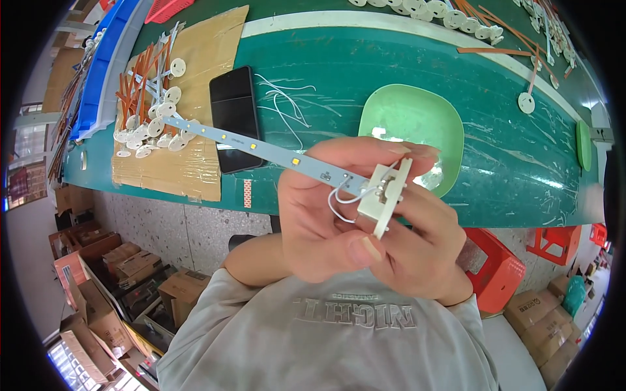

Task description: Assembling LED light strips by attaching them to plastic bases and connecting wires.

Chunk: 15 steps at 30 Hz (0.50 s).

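Observation:
Close in front of my chest, I hold a narrow LED strip board with yellow-white diodes. It slants up to the left. At its right end is a white plastic end cap, with thin white wires looping between the board and the cap. My left hand is closed around the cap end, thumb below and fingers above. My right hand presses against the cap from the right with curled fingers; some of its fingertips are hidden behind the cap.
On the green table, a cardboard sheet bears a pile of similar capped strips. Near it are a black phone and loose white wires. A light green bowl stands beyond my hands. A red stool stands at right.

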### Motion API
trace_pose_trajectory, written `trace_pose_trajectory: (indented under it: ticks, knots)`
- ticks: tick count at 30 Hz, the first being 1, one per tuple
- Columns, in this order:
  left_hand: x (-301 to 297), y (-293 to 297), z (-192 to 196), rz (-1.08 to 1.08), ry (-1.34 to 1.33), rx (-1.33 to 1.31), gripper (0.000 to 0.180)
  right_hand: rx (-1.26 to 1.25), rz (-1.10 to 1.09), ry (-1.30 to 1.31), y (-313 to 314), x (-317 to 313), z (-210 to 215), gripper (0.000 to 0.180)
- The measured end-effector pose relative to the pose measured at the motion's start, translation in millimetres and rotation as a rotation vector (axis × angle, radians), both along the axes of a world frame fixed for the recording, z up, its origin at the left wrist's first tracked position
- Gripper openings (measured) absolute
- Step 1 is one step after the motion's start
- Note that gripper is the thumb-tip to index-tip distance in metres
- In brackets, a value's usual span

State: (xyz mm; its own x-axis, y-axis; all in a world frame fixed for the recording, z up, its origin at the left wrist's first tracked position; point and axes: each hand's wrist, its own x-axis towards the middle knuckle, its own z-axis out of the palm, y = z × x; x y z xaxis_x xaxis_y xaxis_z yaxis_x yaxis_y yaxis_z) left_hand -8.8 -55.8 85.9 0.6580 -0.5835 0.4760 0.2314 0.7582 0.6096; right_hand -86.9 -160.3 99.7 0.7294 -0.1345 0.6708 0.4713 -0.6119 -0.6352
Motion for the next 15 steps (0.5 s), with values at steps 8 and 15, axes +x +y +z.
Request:
trace_pose_trajectory:
  ticks: [8,15]
  knots:
    - [8.9,4.6,-3.1,0.084,-0.363,0.113,0.076,0.060,0.040,0.211,-1.3,-2.6,19.4,0.028]
    - [4.5,8.1,1.0,0.021,0.066,-0.118,0.071,0.129,-0.010,0.064,-8.6,-9.8,6.5,0.018]
